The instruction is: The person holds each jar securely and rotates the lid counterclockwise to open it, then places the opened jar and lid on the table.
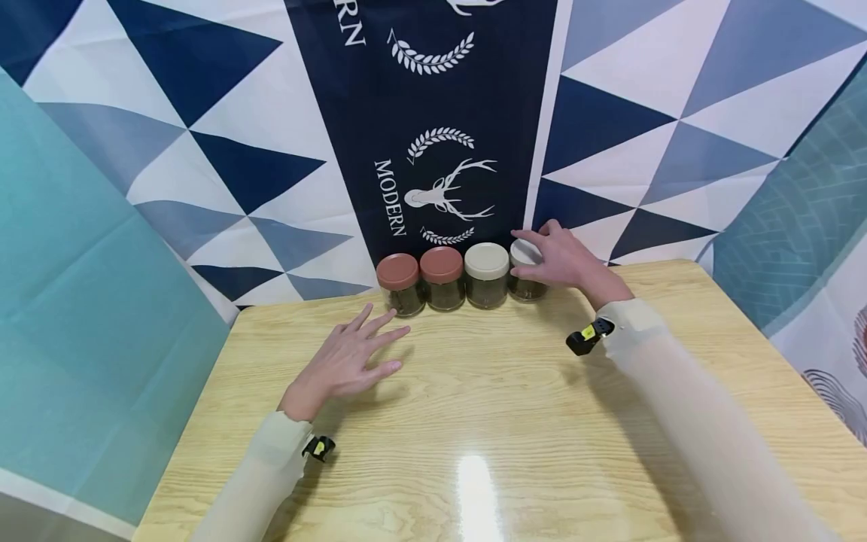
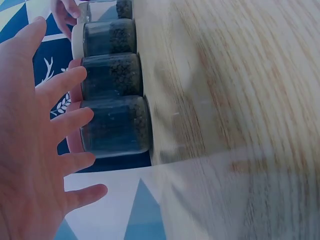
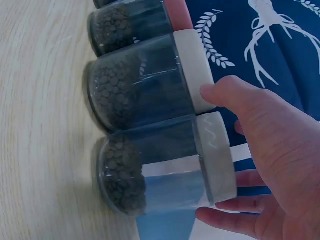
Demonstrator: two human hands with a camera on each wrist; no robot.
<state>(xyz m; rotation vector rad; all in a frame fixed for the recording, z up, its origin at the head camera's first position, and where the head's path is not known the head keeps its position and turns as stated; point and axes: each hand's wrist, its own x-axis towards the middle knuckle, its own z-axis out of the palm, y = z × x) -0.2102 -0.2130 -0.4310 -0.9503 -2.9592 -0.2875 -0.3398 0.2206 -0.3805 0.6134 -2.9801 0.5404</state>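
Glass jars with dark pellet-like contents stand upright side by side in a row against the back wall. Two have red lids, the left red-lidded jar and the second red-lidded jar; two have off-white lids, the inner white-lidded jar and the rightmost white-lidded jar. My right hand reaches over the rightmost jar, thumb near the neighbouring white lid and fingers at the far side; firm contact cannot be told. With fingers spread and holding nothing, my left hand hovers in front of the left red-lidded jar.
A light wood table lies under the jars. Behind it hangs a patterned cloth with a deer motif and triangles. A teal panel borders the left side, and another patterned cloth the right.
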